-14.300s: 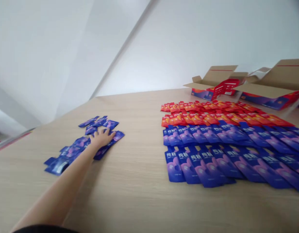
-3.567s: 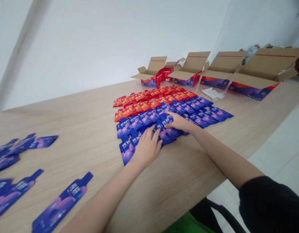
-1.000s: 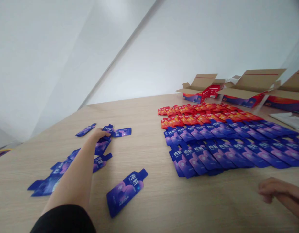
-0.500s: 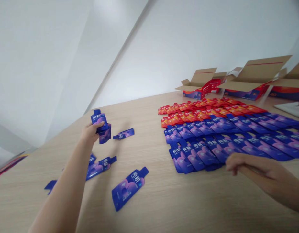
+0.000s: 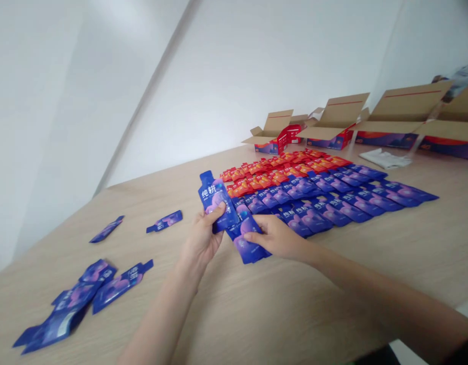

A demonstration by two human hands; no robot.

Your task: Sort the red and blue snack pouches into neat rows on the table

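My left hand (image 5: 205, 238) is closed around a blue-purple spouted sachet (image 5: 221, 203), its thumb on the printed front and the narrow neck pointing up and away. Close beside it, my right hand (image 5: 281, 235) pinches the lower part of another blue sachet (image 5: 243, 243), thumb on top. The two sachets overlap, and I cannot tell how many are stacked between the hands. Just behind them lie rows of blue sachets (image 5: 328, 210), with rows of red-orange sachets (image 5: 272, 177) farther back.
Loose blue sachets lie on the left of the wooden table: a small heap (image 5: 72, 304), one sachet (image 5: 120, 286) next to it, and two farther back. Open cardboard boxes (image 5: 330, 142) line the back right, with a white cloth or bag (image 5: 386, 158) before them.
My left hand has come right from the loose sachets with its sachets. My right hand, earlier apart on the right, has moved in and taken hold of a sachet. The view has swung right.
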